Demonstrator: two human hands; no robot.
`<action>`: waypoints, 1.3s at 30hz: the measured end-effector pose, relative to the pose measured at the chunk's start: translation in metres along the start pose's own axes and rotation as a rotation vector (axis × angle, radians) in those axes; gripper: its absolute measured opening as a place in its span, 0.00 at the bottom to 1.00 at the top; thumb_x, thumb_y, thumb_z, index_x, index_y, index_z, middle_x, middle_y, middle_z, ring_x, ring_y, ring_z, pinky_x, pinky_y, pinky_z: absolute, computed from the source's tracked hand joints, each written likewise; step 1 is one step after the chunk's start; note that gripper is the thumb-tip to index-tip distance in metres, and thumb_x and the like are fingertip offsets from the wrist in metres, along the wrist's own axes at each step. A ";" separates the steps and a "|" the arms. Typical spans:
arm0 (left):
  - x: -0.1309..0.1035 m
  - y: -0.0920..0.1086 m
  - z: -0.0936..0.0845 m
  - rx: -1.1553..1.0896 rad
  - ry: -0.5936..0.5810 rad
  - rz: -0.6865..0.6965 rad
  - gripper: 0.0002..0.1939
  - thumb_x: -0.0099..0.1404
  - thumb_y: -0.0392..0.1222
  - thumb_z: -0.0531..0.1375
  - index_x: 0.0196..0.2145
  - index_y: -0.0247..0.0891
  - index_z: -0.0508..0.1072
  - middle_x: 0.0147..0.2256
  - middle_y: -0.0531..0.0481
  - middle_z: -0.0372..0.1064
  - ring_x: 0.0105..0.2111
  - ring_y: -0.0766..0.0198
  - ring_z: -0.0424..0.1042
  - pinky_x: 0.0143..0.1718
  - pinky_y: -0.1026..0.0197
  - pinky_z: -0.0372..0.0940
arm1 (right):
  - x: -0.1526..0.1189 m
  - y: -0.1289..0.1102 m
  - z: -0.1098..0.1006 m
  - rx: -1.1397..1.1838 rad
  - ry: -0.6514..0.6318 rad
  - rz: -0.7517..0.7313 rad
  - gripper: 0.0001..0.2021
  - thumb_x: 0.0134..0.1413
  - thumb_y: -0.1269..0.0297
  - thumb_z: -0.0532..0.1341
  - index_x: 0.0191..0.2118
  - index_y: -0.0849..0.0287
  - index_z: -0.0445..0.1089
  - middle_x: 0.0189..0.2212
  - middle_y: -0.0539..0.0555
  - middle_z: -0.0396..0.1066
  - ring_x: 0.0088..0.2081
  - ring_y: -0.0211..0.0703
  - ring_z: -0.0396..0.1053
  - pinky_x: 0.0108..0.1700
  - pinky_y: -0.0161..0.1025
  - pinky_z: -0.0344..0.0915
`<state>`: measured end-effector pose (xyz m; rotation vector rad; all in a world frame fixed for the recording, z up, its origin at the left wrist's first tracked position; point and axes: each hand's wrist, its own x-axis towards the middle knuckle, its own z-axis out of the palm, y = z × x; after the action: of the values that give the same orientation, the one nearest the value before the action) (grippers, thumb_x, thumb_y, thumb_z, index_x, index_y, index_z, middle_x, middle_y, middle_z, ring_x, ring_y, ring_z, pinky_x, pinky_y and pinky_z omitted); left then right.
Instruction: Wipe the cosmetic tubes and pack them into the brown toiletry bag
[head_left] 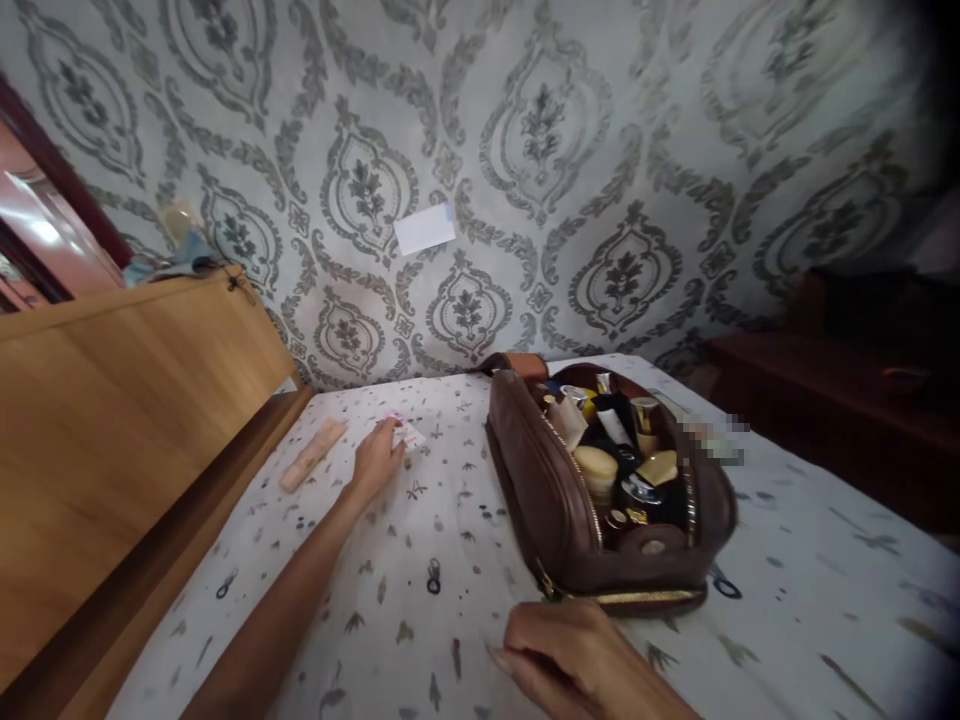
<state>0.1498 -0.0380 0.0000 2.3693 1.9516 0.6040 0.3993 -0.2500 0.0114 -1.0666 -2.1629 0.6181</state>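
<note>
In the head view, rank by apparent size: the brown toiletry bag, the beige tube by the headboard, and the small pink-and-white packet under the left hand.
1. brown toiletry bag, largest by far
2. beige tube
3. pink-and-white packet, partly covered by the left hand, so its full size is uncertain.

We saw the left hand (377, 460) stretched far out over the patterned bedsheet (450, 560), its fingertips resting on a small pink and white packet (406, 431). Just to the left of that hand lay a beige tube (313, 454), near the wooden bed board (127, 420). The right hand (577, 665) sat low and close to us, loosely curled, just in front of the open brown toiletry bag (555, 500), which was crammed with bottles and jars (622, 450). A white card (424, 229) was stuck on the ornate wallpaper (600, 150).
</note>
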 end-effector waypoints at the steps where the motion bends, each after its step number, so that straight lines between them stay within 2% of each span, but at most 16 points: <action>1: 0.006 -0.007 0.001 0.008 0.001 -0.036 0.17 0.67 0.36 0.54 0.53 0.41 0.66 0.52 0.43 0.71 0.52 0.54 0.71 0.50 0.56 0.63 | 0.005 0.000 0.006 0.027 -0.038 0.004 0.17 0.64 0.66 0.54 0.23 0.58 0.63 0.20 0.48 0.67 0.22 0.34 0.63 0.27 0.33 0.56; 3: 0.016 -0.019 0.004 0.014 -0.004 -0.104 0.17 0.69 0.38 0.53 0.55 0.39 0.66 0.53 0.40 0.70 0.53 0.52 0.70 0.50 0.55 0.63 | 0.017 -0.002 0.017 0.099 -0.110 0.004 0.17 0.63 0.66 0.54 0.21 0.58 0.60 0.18 0.46 0.61 0.21 0.33 0.58 0.25 0.33 0.51; 8: 0.036 -0.035 0.016 0.007 -0.038 -0.244 0.23 0.71 0.48 0.50 0.60 0.37 0.63 0.54 0.35 0.67 0.52 0.48 0.71 0.49 0.52 0.64 | 0.045 -0.008 0.043 0.369 -0.134 0.125 0.17 0.58 0.62 0.58 0.20 0.58 0.57 0.16 0.43 0.52 0.20 0.31 0.52 0.24 0.32 0.48; 11: 0.047 -0.036 0.025 -0.013 -0.061 -0.261 0.27 0.71 0.55 0.49 0.62 0.41 0.61 0.56 0.36 0.65 0.54 0.45 0.70 0.49 0.51 0.64 | 0.054 -0.006 0.064 0.635 -0.166 0.294 0.20 0.57 0.50 0.60 0.21 0.57 0.60 0.16 0.44 0.58 0.17 0.31 0.56 0.21 0.31 0.50; 13: 0.054 -0.034 0.030 -0.026 -0.075 -0.267 0.29 0.70 0.58 0.49 0.62 0.42 0.62 0.57 0.35 0.64 0.55 0.43 0.68 0.49 0.49 0.63 | 0.057 0.001 0.078 0.801 -0.159 0.388 0.24 0.52 0.41 0.61 0.22 0.57 0.60 0.17 0.45 0.62 0.16 0.31 0.58 0.19 0.30 0.52; 17: 0.066 -0.032 0.037 -0.060 -0.080 -0.296 0.28 0.63 0.59 0.58 0.56 0.42 0.66 0.56 0.36 0.65 0.57 0.42 0.66 0.50 0.50 0.62 | 0.056 0.023 0.097 0.991 -0.082 0.455 0.31 0.42 0.30 0.63 0.22 0.58 0.62 0.16 0.46 0.64 0.14 0.31 0.58 0.17 0.31 0.51; 21: 0.068 -0.036 0.040 -0.150 -0.058 -0.366 0.23 0.61 0.54 0.61 0.50 0.40 0.65 0.48 0.40 0.71 0.49 0.49 0.71 0.44 0.56 0.63 | 0.054 0.034 0.094 1.138 0.012 0.502 0.29 0.40 0.34 0.68 0.26 0.60 0.67 0.19 0.47 0.68 0.16 0.31 0.61 0.20 0.32 0.54; 25: 0.056 -0.043 0.038 -0.266 -0.014 -0.382 0.20 0.63 0.50 0.60 0.50 0.41 0.64 0.42 0.46 0.73 0.43 0.56 0.73 0.41 0.59 0.64 | 0.053 0.030 0.084 1.265 0.112 0.523 0.24 0.41 0.43 0.72 0.28 0.62 0.71 0.23 0.49 0.72 0.21 0.31 0.65 0.26 0.32 0.58; 29: 0.035 -0.047 0.034 -0.352 -0.016 -0.294 0.19 0.63 0.48 0.59 0.51 0.40 0.68 0.44 0.46 0.72 0.45 0.56 0.72 0.45 0.59 0.64 | 0.052 0.026 0.082 1.314 0.144 0.527 0.23 0.39 0.47 0.74 0.32 0.61 0.73 0.26 0.50 0.74 0.24 0.33 0.69 0.27 0.32 0.57; 33: 0.017 -0.045 0.032 -0.403 -0.059 -0.178 0.20 0.58 0.52 0.65 0.45 0.41 0.74 0.44 0.45 0.70 0.48 0.52 0.69 0.51 0.56 0.62 | 0.052 0.027 0.084 1.315 0.148 0.531 0.24 0.37 0.47 0.75 0.35 0.60 0.73 0.27 0.49 0.74 0.24 0.34 0.70 0.28 0.32 0.58; 39: 0.004 -0.040 0.026 -0.593 -0.105 -0.128 0.21 0.52 0.48 0.67 0.43 0.41 0.72 0.38 0.52 0.72 0.43 0.57 0.70 0.46 0.59 0.65 | 0.052 0.027 0.081 1.356 0.166 0.532 0.23 0.37 0.51 0.76 0.34 0.61 0.73 0.27 0.50 0.76 0.25 0.34 0.71 0.27 0.31 0.59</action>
<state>0.1207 -0.0196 -0.0329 1.8587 1.5762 0.8790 0.3306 -0.2023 -0.0440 -0.7780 -0.8319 1.7728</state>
